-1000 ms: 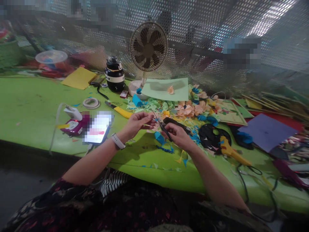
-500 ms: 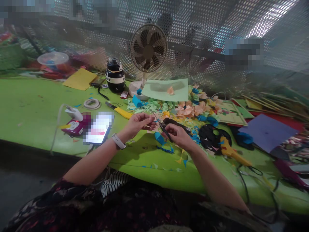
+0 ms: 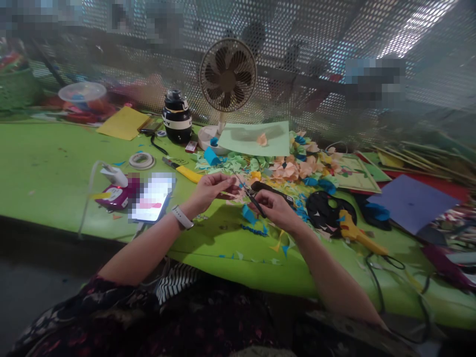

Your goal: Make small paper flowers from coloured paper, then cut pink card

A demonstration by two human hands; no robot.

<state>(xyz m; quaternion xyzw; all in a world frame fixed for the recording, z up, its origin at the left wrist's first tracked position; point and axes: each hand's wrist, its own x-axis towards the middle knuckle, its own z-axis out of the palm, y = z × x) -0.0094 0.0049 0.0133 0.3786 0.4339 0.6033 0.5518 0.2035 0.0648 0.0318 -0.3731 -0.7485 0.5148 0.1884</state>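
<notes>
My right hand is closed around a pair of dark-handled scissors, whose blades point up and left towards my other hand. My left hand, with a white watch band on the wrist, pinches a small piece of pale paper at its fingertips, mostly hidden by the fingers. Just below the scissors lies a folded blue paper piece, with a dark blue crinkled strip near it. Beyond both hands spreads a heap of cut paper petals, with peach ones and green ones.
A yellow cutter, tape roll and phone lie to the left. Behind stand a fan and black bottle. At right, a yellow glue gun trails a cord near the table edge.
Both hands keep nearly the same place, the left fingers shifting slightly. The folded blue paper piece below the scissors has moved a little to the right.
</notes>
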